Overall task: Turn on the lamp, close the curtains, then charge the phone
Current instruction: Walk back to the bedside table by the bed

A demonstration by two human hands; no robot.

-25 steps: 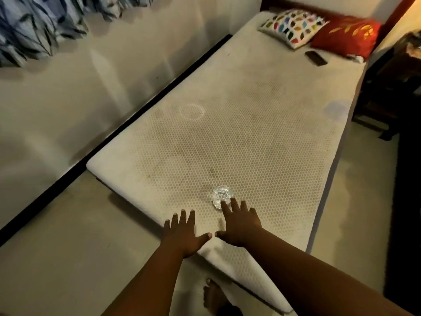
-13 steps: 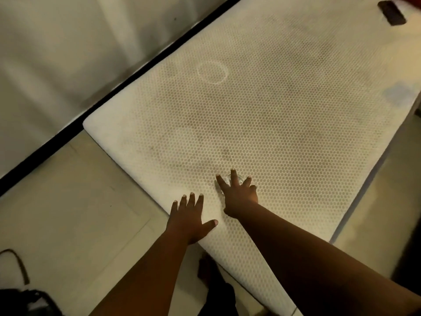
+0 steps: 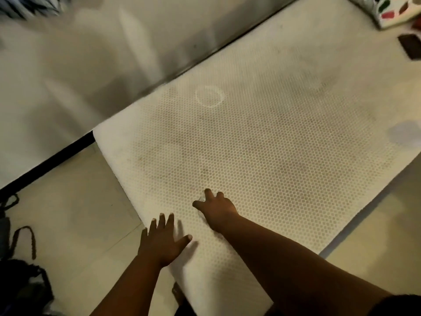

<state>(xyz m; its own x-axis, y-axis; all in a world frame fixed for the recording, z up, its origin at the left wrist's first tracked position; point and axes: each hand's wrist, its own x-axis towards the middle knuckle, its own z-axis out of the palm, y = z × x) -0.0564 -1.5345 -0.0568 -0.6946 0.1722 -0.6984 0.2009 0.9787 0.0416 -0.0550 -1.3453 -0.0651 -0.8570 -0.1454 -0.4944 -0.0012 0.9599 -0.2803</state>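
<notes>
The little clear lamp (image 3: 202,199) is pretty much hidden under the right hand (image 3: 216,207), curled fingers closed over it, while the left hand (image 3: 160,241), spread flat, is parked at 7 o'clock, further off.

A white mattress (image 3: 262,144) with a honeycomb-textured cover is lying lengthwise along a pale wall (image 3: 79,65). A faint ring-shaped mark (image 3: 209,99) and a greyish stain (image 3: 403,133) are showing on its surface. A pillow (image 3: 396,10) with multicoloured spots is sitting at its far end. A dark bag (image 3: 22,281) with looping straps is resting on the tiled floor (image 3: 68,213) at lower left.
</notes>
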